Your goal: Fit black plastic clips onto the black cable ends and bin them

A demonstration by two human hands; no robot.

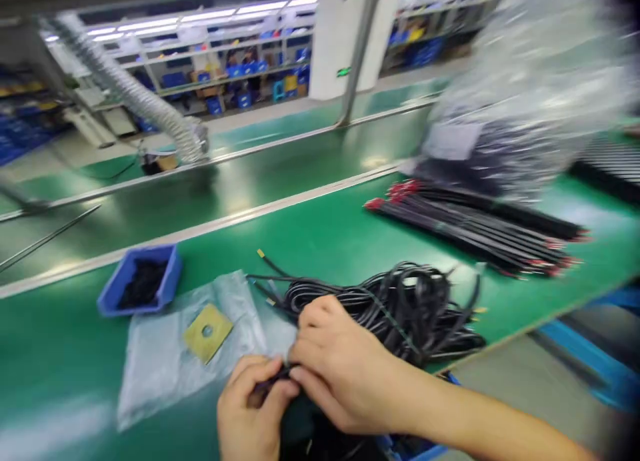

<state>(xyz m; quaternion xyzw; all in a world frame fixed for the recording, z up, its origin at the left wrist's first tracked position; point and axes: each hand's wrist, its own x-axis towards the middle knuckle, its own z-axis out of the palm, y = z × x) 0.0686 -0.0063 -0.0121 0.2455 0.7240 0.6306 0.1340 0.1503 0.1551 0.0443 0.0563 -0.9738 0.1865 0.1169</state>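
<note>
My left hand (257, 401) and my right hand (335, 361) meet at the near edge of the green bench. Both are closed, fingertips pinching a small dark piece (273, 379) between them; it looks like the end of a black cable, though the fingers hide most of it. Just beyond my right hand lies a tangled pile of black cables (405, 308), some with yellow tips. Left of my hands, a yellow square with a round hole (208, 333) rests on a clear plastic bag (155, 368).
A blue bin (170, 281) of small black parts stands at the left. Bundled black wires with red ends (470, 228) lie at right, in front of a large clear plastic bag (530, 101). A metal rail (280, 138) and a silver duct (130, 88) are farther back.
</note>
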